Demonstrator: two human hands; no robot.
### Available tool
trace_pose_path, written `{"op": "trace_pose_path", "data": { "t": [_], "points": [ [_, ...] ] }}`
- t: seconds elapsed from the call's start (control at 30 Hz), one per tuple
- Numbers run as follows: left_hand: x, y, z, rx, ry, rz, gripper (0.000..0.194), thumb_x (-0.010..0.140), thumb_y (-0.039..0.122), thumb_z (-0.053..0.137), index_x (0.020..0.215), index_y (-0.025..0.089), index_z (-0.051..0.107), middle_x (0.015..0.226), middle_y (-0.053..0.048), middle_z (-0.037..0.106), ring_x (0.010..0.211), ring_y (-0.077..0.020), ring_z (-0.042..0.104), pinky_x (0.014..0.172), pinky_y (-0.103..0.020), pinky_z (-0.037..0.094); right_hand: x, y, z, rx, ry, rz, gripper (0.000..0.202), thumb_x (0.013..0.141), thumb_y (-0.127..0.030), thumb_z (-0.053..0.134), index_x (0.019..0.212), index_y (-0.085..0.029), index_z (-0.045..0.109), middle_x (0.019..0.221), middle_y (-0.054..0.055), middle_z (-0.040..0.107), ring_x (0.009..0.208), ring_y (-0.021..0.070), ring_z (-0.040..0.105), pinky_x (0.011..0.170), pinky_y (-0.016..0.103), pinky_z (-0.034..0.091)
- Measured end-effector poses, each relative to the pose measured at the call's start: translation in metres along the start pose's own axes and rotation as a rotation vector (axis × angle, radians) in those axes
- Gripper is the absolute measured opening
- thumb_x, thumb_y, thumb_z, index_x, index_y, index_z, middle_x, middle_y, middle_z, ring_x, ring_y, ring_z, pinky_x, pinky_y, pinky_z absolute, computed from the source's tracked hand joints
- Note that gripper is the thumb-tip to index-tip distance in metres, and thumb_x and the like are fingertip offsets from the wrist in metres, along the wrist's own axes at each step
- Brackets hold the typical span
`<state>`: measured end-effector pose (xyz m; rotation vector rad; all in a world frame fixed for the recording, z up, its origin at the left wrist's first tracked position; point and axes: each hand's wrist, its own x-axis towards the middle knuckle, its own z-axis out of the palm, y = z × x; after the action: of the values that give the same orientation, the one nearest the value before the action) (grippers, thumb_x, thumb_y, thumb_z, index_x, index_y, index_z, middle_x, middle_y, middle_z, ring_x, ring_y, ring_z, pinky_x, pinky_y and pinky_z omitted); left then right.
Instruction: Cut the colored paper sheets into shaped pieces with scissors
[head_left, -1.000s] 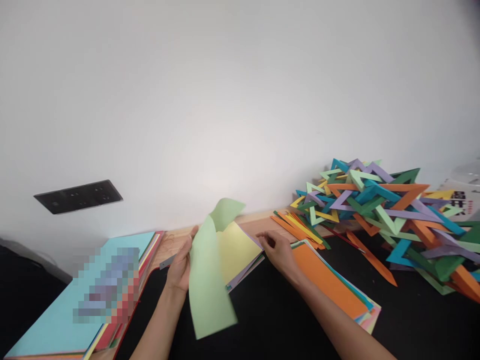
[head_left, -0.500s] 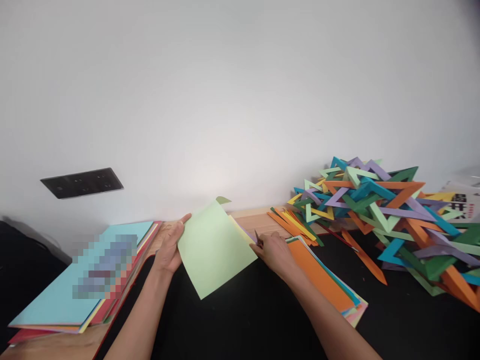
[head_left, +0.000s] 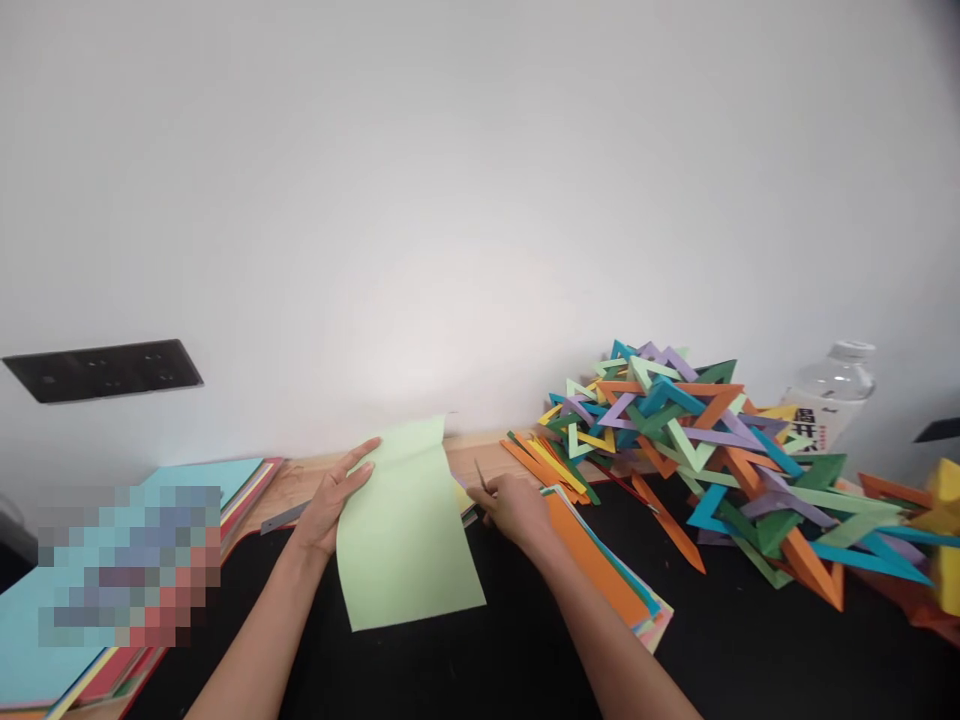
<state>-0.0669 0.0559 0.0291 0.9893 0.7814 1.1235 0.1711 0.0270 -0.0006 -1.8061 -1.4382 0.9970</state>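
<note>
A light green sheet of paper [head_left: 405, 530] is held up over the black mat by my left hand [head_left: 334, 500], whose fingers grip its left edge. The far end of the sheet bends upward. Just right of the sheet, my right hand [head_left: 510, 505] is closed around a small tool with a thin, pointed tip [head_left: 481, 474], seemingly a blade or scissors; its handle is hidden in the fingers. Behind the sheet, near the right fingertips, a bit of yellow paper [head_left: 461, 495] shows.
At left lies a stack of coloured paper [head_left: 202, 480], with a metal ruler [head_left: 285, 517] beside it. Right of my hand are orange sheets [head_left: 600, 570], cut strips [head_left: 551, 465], a pile of folded paper zigzags [head_left: 705, 430] and a bottle [head_left: 836, 390].
The green sheet has turned more upright and its far end has bent. My right hand has drawn slightly away from its edge. The view has swung to the right, showing the bottle.
</note>
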Motion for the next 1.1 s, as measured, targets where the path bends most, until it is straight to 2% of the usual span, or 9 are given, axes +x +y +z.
{"op": "trace_pose_path", "data": {
  "t": [0.13,0.27,0.4,0.5,0.67,0.8,0.87,1.0,1.1],
  "points": [
    [-0.001,-0.005,-0.013,-0.021,0.006,0.000,0.072,0.070,0.019,0.075,0.135,0.019,0.043,0.094,-0.009,0.075,0.073,-0.0215,0.073,0.070,-0.030,0.060,0.015,0.007,-0.004,0.476,0.012,0.013,0.033,0.094,-0.041,0.047,0.110,-0.013,0.057,0.096,0.005,0.063,0.078,0.0151,0.063,0.069,0.032,0.054],
    [-0.005,-0.008,-0.008,-0.014,-0.034,-0.013,0.071,0.070,0.021,0.076,0.133,0.019,0.045,0.093,-0.010,0.075,0.078,-0.0236,0.072,0.069,-0.031,0.060,0.024,0.008,-0.005,0.900,0.065,0.027,0.049,0.098,-0.051,0.025,0.111,-0.014,0.053,0.080,0.003,0.060,0.067,0.0131,0.063,0.059,0.028,0.053],
    [-0.009,-0.006,0.003,0.023,-0.068,-0.016,0.068,0.071,0.020,0.075,0.133,0.018,0.046,0.089,-0.011,0.075,0.073,-0.0235,0.072,0.064,-0.030,0.059,0.027,0.008,-0.008,1.170,0.069,-0.004,0.031,0.094,-0.038,0.049,0.111,-0.013,0.055,0.098,0.006,0.062,0.078,0.0152,0.062,0.067,0.032,0.054],
    [-0.013,-0.001,0.006,0.054,-0.079,-0.003,0.072,0.071,0.021,0.076,0.135,0.018,0.044,0.083,-0.009,0.075,0.067,-0.0220,0.072,0.060,-0.028,0.058,0.025,0.005,-0.012,1.291,0.075,-0.081,0.023,0.088,-0.027,0.057,0.108,-0.016,0.055,0.094,0.006,0.064,0.081,0.0175,0.064,0.071,0.035,0.055],
    [-0.018,0.007,0.004,0.114,-0.092,0.018,0.080,0.071,0.024,0.076,0.140,0.020,0.038,0.072,-0.006,0.073,0.059,-0.0198,0.069,0.056,-0.028,0.057,0.013,-0.002,-0.019,1.325,0.124,-0.257,0.058,0.060,-0.013,0.074,0.111,-0.025,0.050,0.081,-0.001,0.066,0.085,0.0170,0.066,0.078,0.034,0.055],
    [-0.018,0.008,0.005,0.196,-0.080,0.027,0.077,0.071,0.025,0.076,0.139,0.020,0.041,0.059,-0.003,0.070,0.049,-0.0185,0.065,0.047,-0.025,0.052,0.002,-0.004,-0.018,1.196,0.128,-0.300,0.048,0.059,-0.032,0.081,0.098,-0.020,0.056,0.065,-0.005,0.060,0.065,0.0136,0.063,0.065,0.031,0.057],
    [-0.017,0.006,0.005,0.234,-0.053,0.046,0.074,0.069,0.025,0.077,0.136,0.020,0.046,0.063,-0.004,0.071,0.050,-0.0191,0.066,0.047,-0.024,0.052,-0.001,-0.005,-0.015,1.107,0.120,-0.299,0.045,0.056,-0.036,0.083,0.087,-0.018,0.056,0.060,-0.005,0.060,0.059,0.0139,0.063,0.057,0.029,0.055],
    [-0.014,0.005,0.006,0.283,0.017,0.115,0.070,0.064,0.025,0.080,0.130,0.023,0.055,0.103,-0.011,0.073,0.092,-0.0291,0.068,0.069,-0.029,0.056,-0.003,-0.004,-0.007,0.938,0.074,-0.293,0.048,0.046,-0.037,0.086,0.075,-0.017,0.054,0.057,-0.002,0.062,0.055,0.0174,0.064,0.051,0.026,0.051],
    [-0.012,0.003,0.007,0.303,0.063,0.168,0.070,0.063,0.023,0.081,0.128,0.025,0.056,0.136,-0.008,0.054,0.127,-0.0320,0.046,0.091,-0.030,0.049,-0.003,-0.003,-0.002,0.824,0.035,-0.281,0.047,0.044,-0.039,0.085,0.072,-0.017,0.054,0.055,-0.001,0.062,0.052,0.0176,0.063,0.049,0.027,0.050]
  ]
}}
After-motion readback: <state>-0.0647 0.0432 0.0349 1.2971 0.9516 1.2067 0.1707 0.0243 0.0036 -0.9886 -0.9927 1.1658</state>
